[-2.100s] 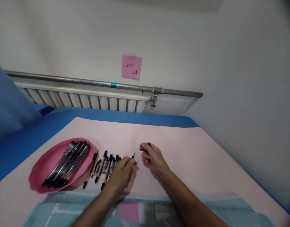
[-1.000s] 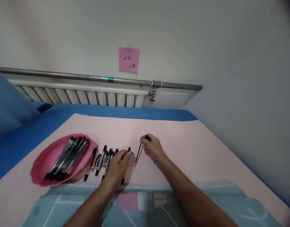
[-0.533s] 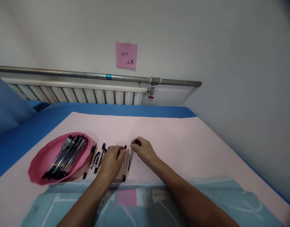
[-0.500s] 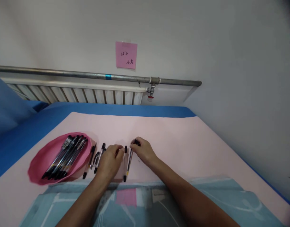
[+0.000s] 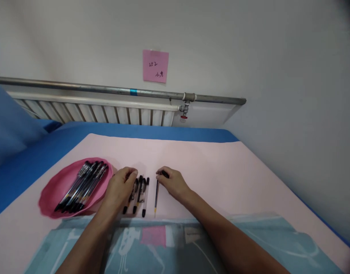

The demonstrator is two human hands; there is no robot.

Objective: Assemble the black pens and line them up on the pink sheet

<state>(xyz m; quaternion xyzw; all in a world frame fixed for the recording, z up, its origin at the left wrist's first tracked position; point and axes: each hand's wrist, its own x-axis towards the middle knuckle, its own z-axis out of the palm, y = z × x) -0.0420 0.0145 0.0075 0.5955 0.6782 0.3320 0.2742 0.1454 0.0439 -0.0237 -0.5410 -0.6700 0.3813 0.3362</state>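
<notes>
Left hand [image 5: 119,188] has moved toward nine o'clock, grip unclear; right hand [image 5: 172,183] pinches a refill [image 5: 156,196], which slack fingers could drop.

Light is dim, soft and greyish, leaving the smooth white painted wall [image 5: 209,45] dull and the upper right corner nearly black. Faint shadows soften the flat pale-pink tabletop cover [image 5: 203,163]; small glints mark the clear-and-black plastic pens [image 5: 85,184]. The blue draped fabric [image 5: 9,125] looks blurred.

The bare left hand [image 5: 121,187] curls, thumb near forefinger — the bare right hand [image 5: 172,182] pinches, bare forearms [image 5: 95,232] slanting inward.
</notes>
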